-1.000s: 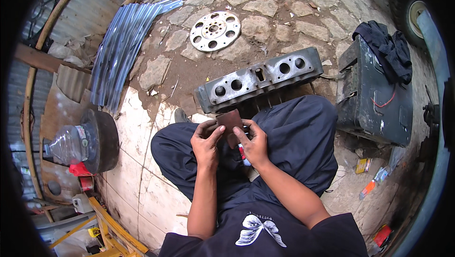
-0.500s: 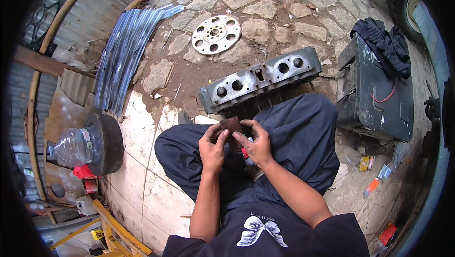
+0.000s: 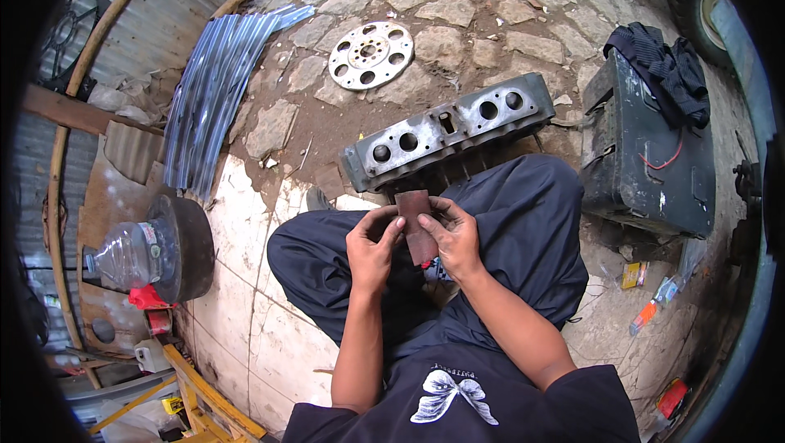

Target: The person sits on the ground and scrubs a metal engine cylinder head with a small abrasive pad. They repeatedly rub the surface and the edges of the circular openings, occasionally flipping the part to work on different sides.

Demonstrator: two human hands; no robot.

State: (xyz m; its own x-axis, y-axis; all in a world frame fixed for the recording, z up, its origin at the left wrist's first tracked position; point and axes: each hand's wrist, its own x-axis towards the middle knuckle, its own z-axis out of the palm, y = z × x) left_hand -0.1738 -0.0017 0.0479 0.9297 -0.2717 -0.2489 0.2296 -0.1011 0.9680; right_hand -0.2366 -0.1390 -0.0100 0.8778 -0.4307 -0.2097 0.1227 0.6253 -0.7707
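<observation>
Strip of reddish-brown material [image 3: 414, 222] sits above the lap [image 3: 401, 324], pinched between thumb and bent fingers of the left hand [image 3: 373, 245] and right hand [image 3: 455, 240]. Beyond lies a long engine part [image 3: 429, 136], then a round holed plate [image 3: 382, 64] farther left.

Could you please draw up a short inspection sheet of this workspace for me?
Surface: pale tiles meeting rough stone paving.
Things in use: reddish-brown sheet, possibly sandpaper, held above the lap; cylinder head just ahead.
Clutter: holed metal disc on the paving; yellow packet at right.
Hands: left hand and right hand both grip the sheet.
Cables: one red wire against the dark case.
Surroundings: corrugated sheeting and clear plastic bottle at left; dark cloth atop the case.
</observation>
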